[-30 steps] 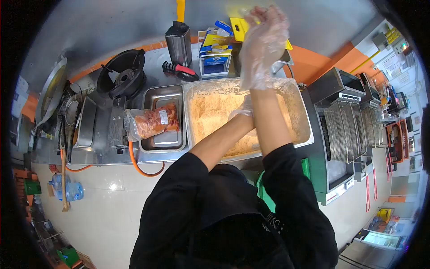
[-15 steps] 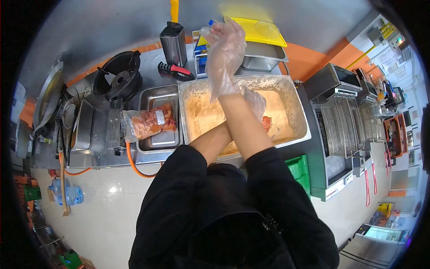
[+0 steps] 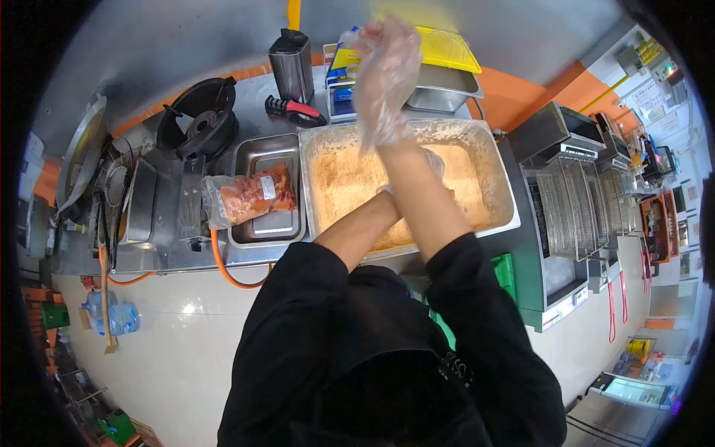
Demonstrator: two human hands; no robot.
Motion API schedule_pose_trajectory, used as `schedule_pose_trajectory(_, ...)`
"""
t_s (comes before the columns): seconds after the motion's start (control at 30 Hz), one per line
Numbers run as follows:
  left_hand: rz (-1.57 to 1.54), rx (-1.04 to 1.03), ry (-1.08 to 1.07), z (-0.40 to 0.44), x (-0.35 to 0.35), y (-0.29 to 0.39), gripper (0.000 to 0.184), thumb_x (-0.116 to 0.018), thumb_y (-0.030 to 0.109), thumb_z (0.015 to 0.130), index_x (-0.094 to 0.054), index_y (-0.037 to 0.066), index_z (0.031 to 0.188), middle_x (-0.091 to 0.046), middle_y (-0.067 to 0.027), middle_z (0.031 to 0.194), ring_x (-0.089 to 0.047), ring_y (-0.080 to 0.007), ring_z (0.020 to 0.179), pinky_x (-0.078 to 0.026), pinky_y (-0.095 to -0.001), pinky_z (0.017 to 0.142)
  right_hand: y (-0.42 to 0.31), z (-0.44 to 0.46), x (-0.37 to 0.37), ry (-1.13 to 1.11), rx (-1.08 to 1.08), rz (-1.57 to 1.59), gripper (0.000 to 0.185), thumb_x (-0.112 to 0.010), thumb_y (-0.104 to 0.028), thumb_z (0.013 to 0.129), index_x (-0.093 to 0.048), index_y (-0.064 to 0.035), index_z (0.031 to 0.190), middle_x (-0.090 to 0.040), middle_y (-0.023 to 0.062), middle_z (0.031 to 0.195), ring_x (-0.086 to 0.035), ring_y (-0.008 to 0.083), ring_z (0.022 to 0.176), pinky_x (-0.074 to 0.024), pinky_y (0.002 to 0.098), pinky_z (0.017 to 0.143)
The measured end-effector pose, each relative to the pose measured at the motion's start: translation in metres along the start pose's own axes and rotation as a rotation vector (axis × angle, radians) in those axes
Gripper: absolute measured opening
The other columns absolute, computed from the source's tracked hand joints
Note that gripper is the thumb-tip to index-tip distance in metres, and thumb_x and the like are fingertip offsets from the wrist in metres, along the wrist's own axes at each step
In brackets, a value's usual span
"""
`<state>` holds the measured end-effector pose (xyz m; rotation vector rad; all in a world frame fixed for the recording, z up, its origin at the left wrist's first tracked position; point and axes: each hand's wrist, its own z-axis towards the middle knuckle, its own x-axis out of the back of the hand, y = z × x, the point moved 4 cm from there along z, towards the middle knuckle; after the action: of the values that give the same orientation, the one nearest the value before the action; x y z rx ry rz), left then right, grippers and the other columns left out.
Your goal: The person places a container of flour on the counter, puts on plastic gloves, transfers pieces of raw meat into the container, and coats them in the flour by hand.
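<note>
No words or numbers are clear enough to read. The bag of meat (image 3: 242, 203) on the left has a white label (image 3: 267, 187), but its print is too tiny. White marks (image 3: 456, 366) on the near black clothes (image 3: 387, 387) look blurry. Papers (image 3: 633, 100) on the far right wall are too small.

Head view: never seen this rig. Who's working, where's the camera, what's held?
No robot: a person works with two hands in clear gloves. One camera, worn on the head, looks forward and down, so the black sleeves are the wearer's. The left hand is at a metal tub of pale powder, partly hidden behind the right forearm. The right hand is raised and blurred. I can't tell whether either holds anything. Left of the tub, a meat packet lies in a steel tray.
</note>
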<state>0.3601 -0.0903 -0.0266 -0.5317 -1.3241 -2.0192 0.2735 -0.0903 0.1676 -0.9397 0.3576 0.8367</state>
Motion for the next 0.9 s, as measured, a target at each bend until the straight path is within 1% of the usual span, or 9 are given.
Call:
schedule_pose_trajectory(0.07,0.33,-0.012,-0.012,0.002,0.016,0.015,0.029,-0.058,0.035,0.085,-0.06,0.007,0.089,-0.061,-0.016,0.092,-0.059,-0.0299,0.088,-0.044,-0.0416,0.083,0.007,-0.021,0.004,0.085,-0.053,-0.016,0.031,-0.05,-0.026,0.096,-0.047,-0.0018,0.115,-0.052,0.0097,0.092,-0.056,0.0188,0.082,-0.0537,0.0344,0.076)
schedule_pose_trajectory(0.13,0.453,-0.143,0.283,-0.001,0.033,0.036,0.03,-0.059,0.034,0.084,-0.062,0.005,0.091,-0.063,-0.0157,0.086,-0.061,-0.0318,0.089,-0.044,-0.0438,0.084,0.006,-0.027,0.004,0.198,-0.11,0.146,0.031,-0.051,-0.027,0.096,-0.048,-0.0016,0.113,-0.052,0.0097,0.092,-0.056,0.0189,0.082,-0.0535,0.0354,0.075)
schedule_pose_trajectory(0.17,0.299,0.08,-0.006,0.008,0.045,0.049,0.038,-0.059,0.038,0.084,-0.064,0.002,0.096,-0.066,-0.0169,0.086,-0.063,-0.0331,0.091,-0.044,-0.0419,0.088,0.006,-0.028,0.004,0.262,-0.135,0.229,0.031,-0.051,-0.027,0.095,-0.049,-0.0015,0.112,-0.052,0.0098,0.092,-0.056,0.0189,0.082,-0.0535,0.036,0.075)
schedule_pose_trajectory(0.27,-0.256,0.371,-0.146,0.019,0.048,0.045,0.041,-0.058,0.046,0.082,-0.064,0.007,0.091,-0.064,-0.0165,0.102,-0.058,-0.0315,0.102,-0.044,-0.0395,0.085,0.012,-0.033,-0.003,0.345,-0.215,0.426,0.03,-0.051,-0.027,0.095,-0.049,-0.0022,0.111,-0.053,0.0109,0.095,-0.056,0.0187,0.083,-0.0533,0.0378,0.075)
schedule_pose_trajectory(0.3,-0.372,0.498,-0.31,0.027,0.04,0.035,0.047,-0.057,0.048,0.086,-0.061,0.005,0.107,-0.062,-0.0149,0.112,-0.056,-0.0304,0.107,-0.041,-0.0403,0.095,0.006,-0.028,-0.004,0.29,-0.209,0.37,0.03,-0.051,-0.028,0.095,-0.049,-0.0028,0.111,-0.054,0.0107,0.095,-0.056,0.0183,0.082,-0.0529,0.0373,0.074)
schedule_pose_trajectory(0.47,-0.385,0.421,-0.153,0.018,0.033,0.002,0.047,-0.056,0.047,0.087,-0.06,0.005,0.109,-0.062,-0.0144,0.112,-0.056,-0.0296,0.107,-0.042,-0.0402,0.094,-0.049,0.017,-0.014,-0.073,-0.05,-0.17,0.021,-0.051,-0.013,0.095,-0.05,-0.0007,0.112,-0.053,0.0097,0.1,-0.057,0.0198,0.094,-0.0514,0.0315,0.081)
schedule_pose_trajectory(0.5,-0.376,0.404,-0.109,0.014,0.029,-0.001,0.047,-0.056,0.046,0.087,-0.059,0.005,0.109,-0.062,-0.0143,0.112,-0.056,-0.0294,0.106,-0.042,-0.0402,0.094,-0.037,0.023,-0.005,-0.188,0.277,-0.586,0.022,-0.051,-0.015,0.096,-0.05,-0.0022,0.113,-0.054,0.0074,0.098,-0.058,0.0189,0.09,-0.0517,0.0318,0.08)
schedule_pose_trajectory(0.6,-0.363,0.372,-0.018,0.009,0.02,-0.001,0.047,-0.055,0.046,0.088,-0.059,0.005,0.111,-0.062,-0.014,0.112,-0.057,-0.0289,0.106,-0.042,-0.0401,0.094,-0.011,0.02,-0.008,-0.15,0.128,0.075,0.023,-0.052,-0.017,0.096,-0.05,-0.0022,0.114,-0.055,0.0063,0.096,-0.058,0.0195,0.089,-0.0516,0.0318,0.079)
schedule_pose_trajectory(0.9,-0.531,0.444,-0.108,0.012,0.03,0.0,0.047,-0.054,0.044,0.089,-0.056,0.004,0.115,-0.062,-0.0131,0.111,-0.058,-0.0275,0.105,-0.044,-0.04,0.094,0.005,-0.033,-0.014,0.144,-0.23,0.422,0.029,-0.056,-0.03,0.094,-0.049,-0.0053,0.107,-0.056,0.0086,0.088,-0.055,0.0169,0.08,-0.0518,0.0361,0.07)
